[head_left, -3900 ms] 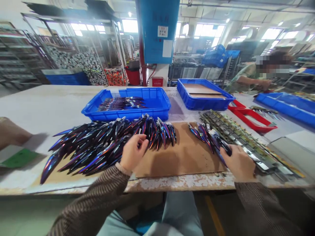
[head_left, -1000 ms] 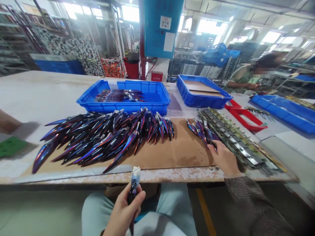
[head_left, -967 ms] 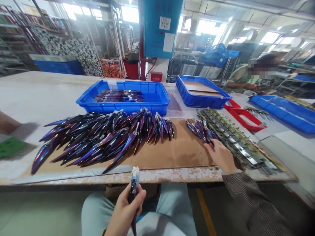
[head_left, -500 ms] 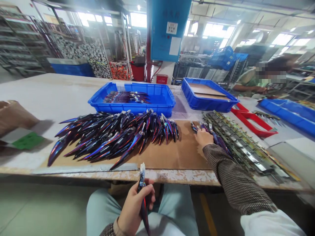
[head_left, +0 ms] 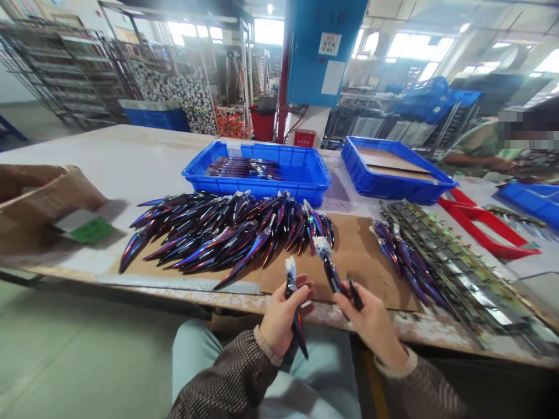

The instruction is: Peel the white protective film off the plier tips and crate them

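My left hand (head_left: pixel 282 317), just past the table's front edge, is closed around a glossy dark tapered piece (head_left: pixel 298 331) with a whitish wrapped end pointing up. Beside it, my right hand (head_left: pixel 371 317) grips a second such piece (head_left: pixel 331 272), its pale end tilted up and leftward. A short black object (head_left: pixel 354 293) also shows between the right fingers; its kind is unclear. Many like pieces, dark with red and blue sheen, lie in a pile (head_left: pixel 205 233) on a cardboard sheet (head_left: pixel 358 250). A smaller group (head_left: pixel 410 262) lies at the sheet's right side.
A blue tray (head_left: pixel 301 189) behind the pile holds several similar pieces. Another blue tray (head_left: pixel 393 186) holds flat boards. Metal racks with clips (head_left: pixel 454 262) and red trays (head_left: pixel 502 233) stand at right. A cardboard box (head_left: pixel 52 198) sits at left. Another person is at far right.
My right hand has come back from the small group at right, bringing a piece beside my left hand. My left hand has risen with its piece. The view has turned slightly left.
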{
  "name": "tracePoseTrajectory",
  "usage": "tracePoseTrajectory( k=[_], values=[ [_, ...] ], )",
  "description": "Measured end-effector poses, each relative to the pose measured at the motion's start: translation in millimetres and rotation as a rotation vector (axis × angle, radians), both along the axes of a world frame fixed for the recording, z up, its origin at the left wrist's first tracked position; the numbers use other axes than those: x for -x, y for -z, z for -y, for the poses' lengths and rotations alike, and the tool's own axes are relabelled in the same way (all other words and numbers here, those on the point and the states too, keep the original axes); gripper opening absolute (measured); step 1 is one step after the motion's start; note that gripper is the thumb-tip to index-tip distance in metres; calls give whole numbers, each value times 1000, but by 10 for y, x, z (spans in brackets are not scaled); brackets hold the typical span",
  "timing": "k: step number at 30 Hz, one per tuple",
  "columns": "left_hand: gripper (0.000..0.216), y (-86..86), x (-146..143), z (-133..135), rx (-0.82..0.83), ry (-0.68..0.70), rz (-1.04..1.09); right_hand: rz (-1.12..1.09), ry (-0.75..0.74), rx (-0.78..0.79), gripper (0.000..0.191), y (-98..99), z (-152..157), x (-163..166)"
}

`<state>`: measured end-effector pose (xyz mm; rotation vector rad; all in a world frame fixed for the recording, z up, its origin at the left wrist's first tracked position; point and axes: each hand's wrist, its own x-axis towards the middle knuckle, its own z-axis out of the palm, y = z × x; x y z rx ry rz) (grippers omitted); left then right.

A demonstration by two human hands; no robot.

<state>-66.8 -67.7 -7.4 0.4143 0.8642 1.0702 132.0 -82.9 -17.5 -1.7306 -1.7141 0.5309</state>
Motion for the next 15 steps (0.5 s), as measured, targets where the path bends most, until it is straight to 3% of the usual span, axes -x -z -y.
tracePoseTrajectory(
  k=[3, 6, 12, 15],
  values=[
    [47, -34, -55, 61, -100, 10, 6, -138, -66, -14, 35, 95, 354, 455],
    [44, -45, 21, 180, -164, 23, -20, -333, -132, 28, 31, 131, 515, 660],
    [39, -31, 319, 365, -110, 57, -95, -621, -182, 290, 37, 7, 572, 518],
    [41, -26, 406, 436, -128, 93, -125, -753, -298, 484, 44, -96, 565, 509]
  ],
)
